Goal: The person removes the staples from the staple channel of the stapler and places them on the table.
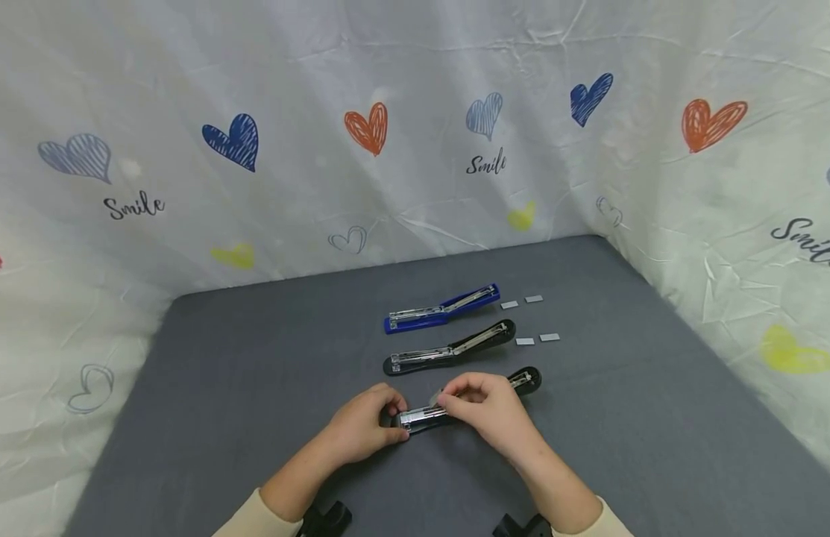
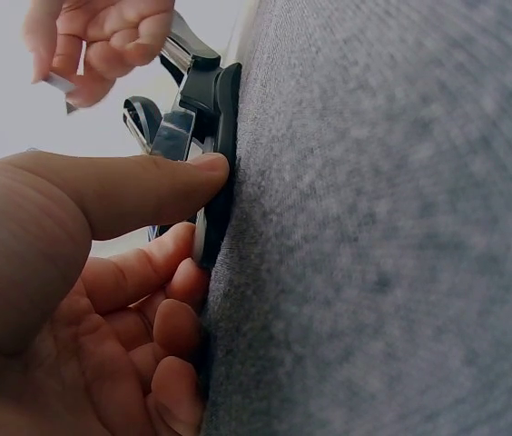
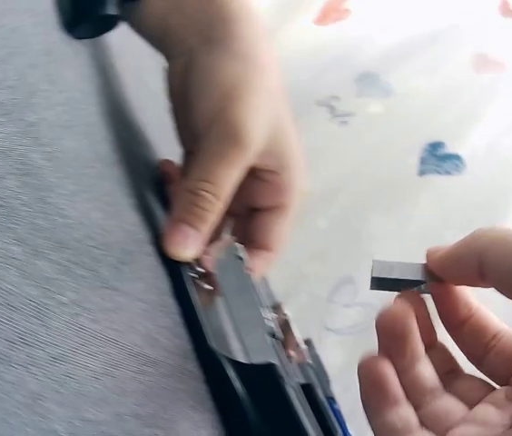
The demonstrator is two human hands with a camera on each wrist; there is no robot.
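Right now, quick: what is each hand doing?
Left hand: fingers grip the near end of the black stapler.
Right hand: pinches a staple strip above the stapler.

Blue stapler (image 1: 443,309) and black stapler (image 1: 450,348) lie open on grey worktop (image 1: 253,373), four staple strips (image 1: 530,321) beside them, heart-print cloth (image 1: 253,149) behind.

We read the word "Smile" in dark script on the white cloth (image 1: 415,89) behind the table: once at left (image 1: 134,205), once near the middle (image 1: 485,162), and again, cut off, at the right edge (image 1: 807,242). We find no readable lettering anywhere else.
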